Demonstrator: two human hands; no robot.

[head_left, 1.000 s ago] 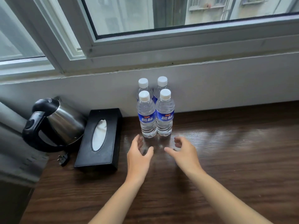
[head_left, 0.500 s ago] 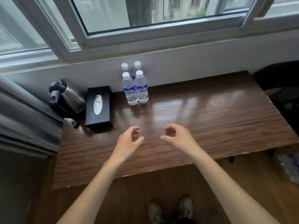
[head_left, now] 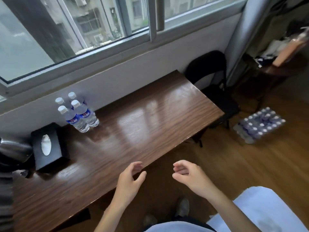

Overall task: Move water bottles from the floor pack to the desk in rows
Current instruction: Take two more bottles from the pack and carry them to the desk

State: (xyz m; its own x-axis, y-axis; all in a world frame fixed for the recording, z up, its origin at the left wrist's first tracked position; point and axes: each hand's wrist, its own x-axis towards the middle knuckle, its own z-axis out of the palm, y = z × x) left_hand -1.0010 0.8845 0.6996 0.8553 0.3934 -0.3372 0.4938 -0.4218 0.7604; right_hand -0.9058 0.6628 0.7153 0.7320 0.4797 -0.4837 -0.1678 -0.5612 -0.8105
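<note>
Soft daylight came in through the window (head_left: 100,27) and lit the room evenly, leaving only faint shadows. It laid pale, glossy glare patches across the desk (head_left: 150,114). The whole frame was slightly smeared by motion, most at the kettle (head_left: 13,149) on the left edge, and the wide lens bent the window frame.

4 bottles (head_left: 78,114) upright on desk (head_left: 142,124), 2x2 block at the back by the wall, touching each other. Tissue box (head_left: 48,146) just left of them, kettle (head_left: 13,150) at far left edge. Left hand (head_left: 129,180) and right hand (head_left: 189,175) both empty, fingers loosely curled, at the desk's near edge. Pack (head_left: 260,125) on floor, right of desk, beside chair (head_left: 212,77).
</note>
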